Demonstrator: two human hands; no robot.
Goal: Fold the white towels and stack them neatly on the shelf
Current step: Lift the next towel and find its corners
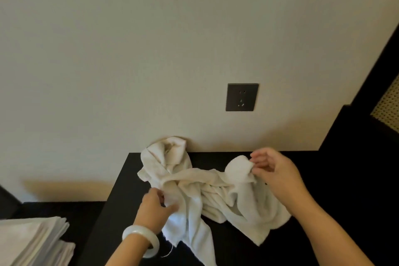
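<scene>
left grip (155,207) pinches an edge of the crumpled white terry towel (216,190), right grip (278,171) pinches a bunched corner. towel lies between them on the flat black surface (121,224), probably hunting corners to spread it.

The table (237,252) fills the lower centre and lower right of the frame, its far edge against the wall (108,71). A crumpled towel (194,181) lies on it at centre, one end heaped up against the wall. The left hand (155,207) grips the towel's lower left part; the right hand (276,170) pinches a bunched end at its right. A socket (241,97) sits on the wall, above and right of the towel. At lower left, on a lower surface (64,207) beside the table, lies a stack of folded towels (28,237).
</scene>
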